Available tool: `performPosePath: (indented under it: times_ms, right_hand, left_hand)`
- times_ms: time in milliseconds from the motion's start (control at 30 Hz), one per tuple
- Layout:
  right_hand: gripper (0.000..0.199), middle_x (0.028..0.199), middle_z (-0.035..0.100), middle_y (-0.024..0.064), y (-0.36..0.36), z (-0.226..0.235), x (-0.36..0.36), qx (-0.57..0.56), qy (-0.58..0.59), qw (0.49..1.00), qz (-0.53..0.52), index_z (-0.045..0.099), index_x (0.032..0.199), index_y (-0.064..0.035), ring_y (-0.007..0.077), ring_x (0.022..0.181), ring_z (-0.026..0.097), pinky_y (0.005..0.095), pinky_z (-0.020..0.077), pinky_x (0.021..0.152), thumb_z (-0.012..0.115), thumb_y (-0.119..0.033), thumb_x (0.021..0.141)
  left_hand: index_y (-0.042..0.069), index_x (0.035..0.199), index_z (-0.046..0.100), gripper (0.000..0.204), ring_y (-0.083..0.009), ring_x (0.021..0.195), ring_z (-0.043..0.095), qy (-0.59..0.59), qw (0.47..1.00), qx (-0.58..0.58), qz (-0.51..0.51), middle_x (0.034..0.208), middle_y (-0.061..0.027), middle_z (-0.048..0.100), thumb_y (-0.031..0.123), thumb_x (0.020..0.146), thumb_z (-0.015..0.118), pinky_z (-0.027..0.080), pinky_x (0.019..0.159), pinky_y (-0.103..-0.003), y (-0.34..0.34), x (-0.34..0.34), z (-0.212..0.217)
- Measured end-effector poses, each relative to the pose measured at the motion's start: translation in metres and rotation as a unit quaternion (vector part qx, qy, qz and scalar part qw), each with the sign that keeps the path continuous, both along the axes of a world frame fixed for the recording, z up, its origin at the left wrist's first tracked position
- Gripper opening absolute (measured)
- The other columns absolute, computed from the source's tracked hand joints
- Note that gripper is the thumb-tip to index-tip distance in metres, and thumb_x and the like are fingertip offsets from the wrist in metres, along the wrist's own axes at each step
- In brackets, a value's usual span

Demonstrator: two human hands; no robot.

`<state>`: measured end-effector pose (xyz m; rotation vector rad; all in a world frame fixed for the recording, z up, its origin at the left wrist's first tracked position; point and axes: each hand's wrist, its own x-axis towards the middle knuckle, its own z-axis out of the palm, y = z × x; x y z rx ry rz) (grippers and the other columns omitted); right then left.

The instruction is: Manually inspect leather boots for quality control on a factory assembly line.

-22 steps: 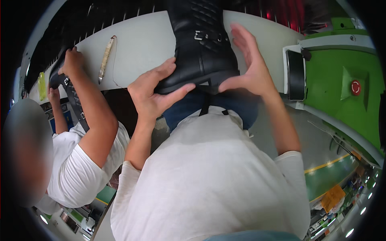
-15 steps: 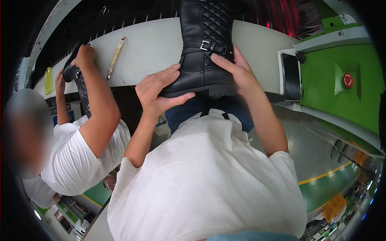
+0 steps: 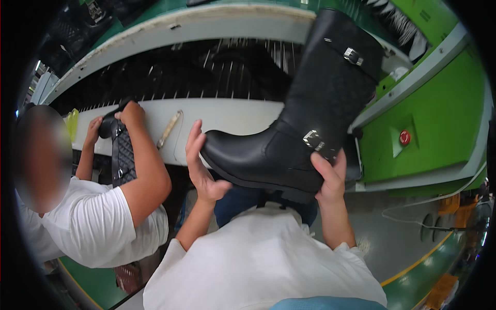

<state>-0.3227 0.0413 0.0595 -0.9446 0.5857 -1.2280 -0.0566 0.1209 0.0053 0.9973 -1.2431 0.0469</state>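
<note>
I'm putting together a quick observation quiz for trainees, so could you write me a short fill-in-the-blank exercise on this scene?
1. The boot held by the right hand is ____ in colour.
2. The left hand is open at the boot's rounded front end, its ____.
3. The red button sits on a ____ machine panel.

Missing words: black; toe; green.

Even, moderate indoor light leaves the worktop [image 3: 227, 115] pale and lays a soft sheen along the toe of the black boot [image 3: 305, 111], with sharper glints on its lower buckle [image 3: 312, 140] — while the slatted recess [image 3: 173, 82] beyond sinks into deep shadow. The wide lens bows the edges of the green machine [image 3: 434, 134] and falls to black at the corners; heavy blur smears the co-worker's head [image 3: 44, 157].
</note>
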Motion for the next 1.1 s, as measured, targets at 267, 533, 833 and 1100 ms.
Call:
performPosePath:
  times_ms: [267,533,833,1100]
  right_hand:
    - [0.041,0.132,0.075,0.0147,-0.065,0.085,0.052,-0.121,-0.104,0.982,-0.1,0.066,0.142,-0.0001,0.0267,0.115,0.077,0.0416,0.0629,0.103,0.07,-0.02,0.107]
    - [0.066,0.133,0.072,0.0141,-0.026,0.042,0.1,-0.336,0.156,0.891,-0.263,0.06,0.147,0.0019,0.0218,0.118,0.071,0.0374,0.0578,0.1,0.09,-0.003,0.088]
    - [0.082,0.158,0.051,0.0287,-0.011,-0.056,0.085,-0.376,0.307,0.872,0.063,0.051,0.156,0.0012,0.0507,0.146,0.049,0.0546,0.0401,0.124,0.088,-0.019,0.085]
    - [0.06,0.092,0.065,0.0042,-0.076,0.045,0.093,-0.119,0.061,0.984,0.12,0.061,0.115,-0.0072,0.0139,0.074,0.066,0.0273,0.0537,0.067,0.038,-0.062,0.12]
  left_hand:
    - [-0.003,0.145,0.066,0.046,-0.032,0.138,0.065,0.015,0.948,0.317,0.027,0.148,-0.0194,0.069,0.013,0.103,0.076,0.053,0.114,-0.046,-0.027,0.032,-0.063]
    - [-0.004,0.17,0.03,0.121,-0.0437,0.157,0.047,-0.003,0.993,-0.045,-0.106,0.17,-0.0288,0.045,0.051,0.084,0.095,0.039,0.127,-0.057,-0.027,-0.004,0.103]
    - [-0.005,0.151,0.057,0.069,-0.0339,0.089,0.082,-0.044,0.994,0.084,-0.058,0.112,-0.0193,0.082,0.01,0.089,0.082,0.064,0.081,-0.038,-0.06,-0.04,0.11]
    - [-0.005,0.133,0.069,0.046,-0.015,0.074,0.074,-0.064,0.998,0.007,0.009,0.09,-0.01,0.079,0.013,0.094,0.086,0.059,0.07,-0.029,-0.068,-0.051,0.133]
